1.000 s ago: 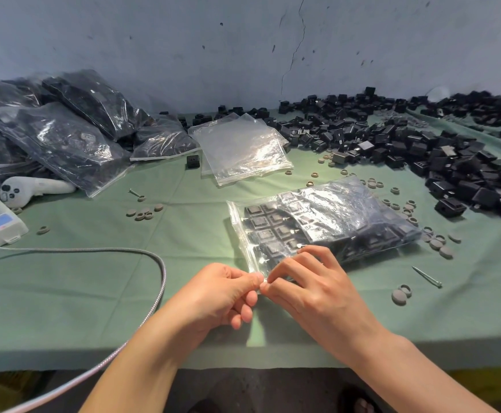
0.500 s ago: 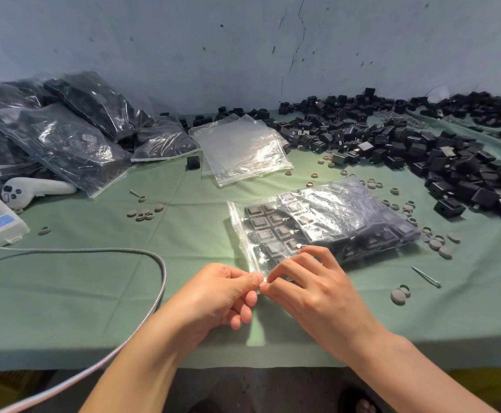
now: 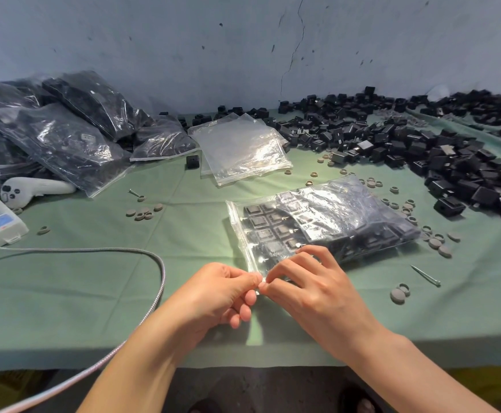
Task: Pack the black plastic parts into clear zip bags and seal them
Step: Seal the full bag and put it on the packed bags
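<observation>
A green cloth-covered table (image 3: 73, 278) carries a clear zip bag filled with black square plastic parts (image 3: 323, 222), lying just beyond the grip. Left hand (image 3: 213, 293) and right hand (image 3: 311, 290) each pinch the bag's near corner, fingertips almost touching.

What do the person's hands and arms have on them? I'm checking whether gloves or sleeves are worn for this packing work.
Nothing is worn. The left hand and the right hand are both bare, with no gloves, rings or tape visible. Both forearms are bare down to the bottom of the picture, with no sleeve, watch or wristband in view. Fingernails look short and unpainted.
</observation>
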A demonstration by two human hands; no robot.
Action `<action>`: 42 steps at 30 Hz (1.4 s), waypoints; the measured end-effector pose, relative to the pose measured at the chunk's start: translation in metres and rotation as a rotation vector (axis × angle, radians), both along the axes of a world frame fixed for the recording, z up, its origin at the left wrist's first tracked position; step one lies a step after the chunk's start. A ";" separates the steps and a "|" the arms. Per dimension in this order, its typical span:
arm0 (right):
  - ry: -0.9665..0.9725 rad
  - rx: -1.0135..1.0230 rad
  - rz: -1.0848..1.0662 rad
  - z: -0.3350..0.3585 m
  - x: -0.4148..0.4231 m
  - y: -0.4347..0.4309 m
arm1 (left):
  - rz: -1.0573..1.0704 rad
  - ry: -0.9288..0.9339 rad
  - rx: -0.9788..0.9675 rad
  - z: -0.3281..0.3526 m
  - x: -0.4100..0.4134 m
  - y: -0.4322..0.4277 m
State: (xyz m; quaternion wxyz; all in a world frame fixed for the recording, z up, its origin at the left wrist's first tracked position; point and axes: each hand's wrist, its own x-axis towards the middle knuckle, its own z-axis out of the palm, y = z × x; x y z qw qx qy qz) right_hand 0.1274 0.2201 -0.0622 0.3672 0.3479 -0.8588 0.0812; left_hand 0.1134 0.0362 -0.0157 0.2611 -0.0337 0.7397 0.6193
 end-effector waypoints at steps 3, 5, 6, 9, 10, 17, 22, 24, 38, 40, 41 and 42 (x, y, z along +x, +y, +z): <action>0.006 0.001 0.001 0.001 0.000 0.000 | 0.000 0.007 -0.012 -0.001 0.000 0.000; 0.011 -0.007 0.000 0.001 -0.001 -0.001 | 0.003 0.009 -0.016 -0.002 -0.001 0.001; 0.012 -0.012 0.000 0.001 -0.001 -0.002 | 0.005 0.009 -0.014 -0.002 -0.001 0.001; 0.020 -0.022 0.004 0.002 -0.001 -0.003 | 0.008 0.011 -0.020 -0.002 -0.001 0.002; 0.020 -0.023 0.007 0.002 -0.001 -0.003 | 0.010 0.014 -0.025 -0.003 -0.001 0.002; 0.002 -0.048 0.008 0.003 0.000 -0.003 | 0.046 0.016 -0.031 -0.003 -0.001 0.005; -0.012 -0.047 0.007 0.003 -0.002 -0.003 | 0.072 0.015 -0.040 -0.005 -0.002 0.006; -0.016 -0.047 0.007 0.003 -0.002 -0.003 | 0.102 0.032 -0.066 -0.008 -0.003 0.007; -0.041 -0.104 0.017 0.005 -0.004 -0.005 | 0.116 0.083 -0.107 -0.010 -0.011 0.009; -0.038 -0.104 0.022 0.004 -0.003 -0.004 | 0.136 0.080 -0.124 -0.011 -0.013 0.009; -0.033 -0.102 0.027 0.003 -0.004 -0.004 | 0.145 0.081 -0.128 -0.011 -0.013 0.010; -0.028 -0.100 0.029 0.003 -0.004 -0.004 | 0.156 0.084 -0.130 -0.012 -0.014 0.010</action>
